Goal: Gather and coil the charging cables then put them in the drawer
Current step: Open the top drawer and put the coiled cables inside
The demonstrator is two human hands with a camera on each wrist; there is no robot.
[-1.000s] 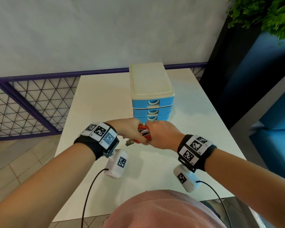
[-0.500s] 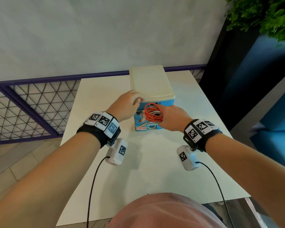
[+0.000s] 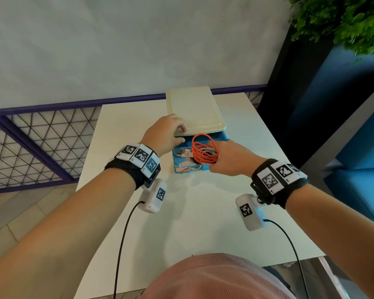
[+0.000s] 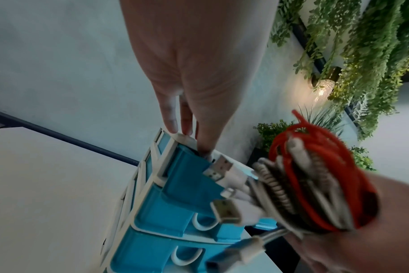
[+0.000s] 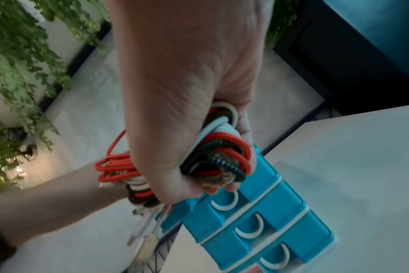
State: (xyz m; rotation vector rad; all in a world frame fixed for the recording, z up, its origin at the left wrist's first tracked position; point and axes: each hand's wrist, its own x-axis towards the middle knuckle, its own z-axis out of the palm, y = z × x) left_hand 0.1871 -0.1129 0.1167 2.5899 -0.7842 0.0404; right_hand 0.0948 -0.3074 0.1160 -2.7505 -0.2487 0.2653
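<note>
Orange, white and braided charging cables, wound into one coil, gripped in the right hand with fingers curled tight round the bundle. Held directly over the pulled-out top drawer of a small blue-and-cream drawer unit at the far middle of a white table. Coil standing roughly on edge, long axis running left to right across the drawer, USB plugs trailing off its left end toward the left hand. Left hand bracing the unit, fingers straight and resting on its cream lid at the near left corner, thumb at the drawer's side, holding nothing. Judged next: straight down and release, right hand plainly the nearer. Drawer contents hidden beneath the bundle; impossible to tell whether anything lies inside. Two lower drawers shut.
</note>
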